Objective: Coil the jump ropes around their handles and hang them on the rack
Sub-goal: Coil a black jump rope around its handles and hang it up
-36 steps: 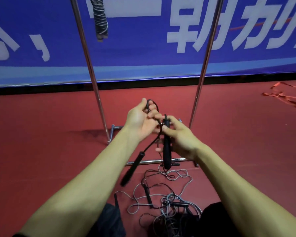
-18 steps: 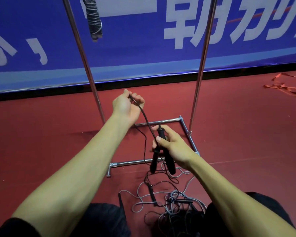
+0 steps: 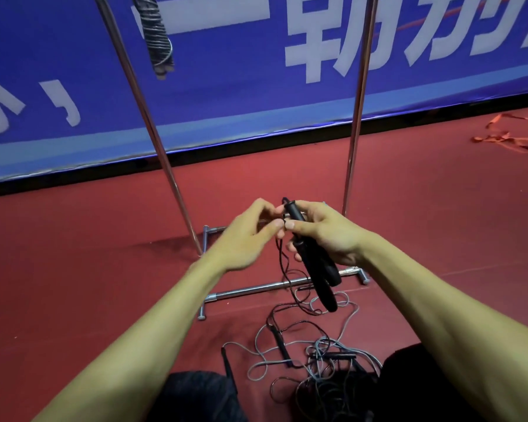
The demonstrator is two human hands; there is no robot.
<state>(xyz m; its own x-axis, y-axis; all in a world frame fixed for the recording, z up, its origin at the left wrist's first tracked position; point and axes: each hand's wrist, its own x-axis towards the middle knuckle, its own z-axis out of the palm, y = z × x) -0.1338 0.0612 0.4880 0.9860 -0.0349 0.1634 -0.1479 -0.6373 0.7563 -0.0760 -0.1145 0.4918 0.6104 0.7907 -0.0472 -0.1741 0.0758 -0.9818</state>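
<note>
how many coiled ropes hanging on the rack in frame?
1: a coiled rope hangs top left, beside the rack's left pole. Others may hang out of frame.

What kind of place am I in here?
Probably an indoor sports hall: red sport flooring, a long blue banner with big white characters, and jump ropes by a metal rack.

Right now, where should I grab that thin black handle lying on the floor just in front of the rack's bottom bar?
Probably its middle, pinched from above: the handle lies flat on the floor, its shaft bare there, while its cord leaves the far end and grey cords tangle by the near end.
</note>
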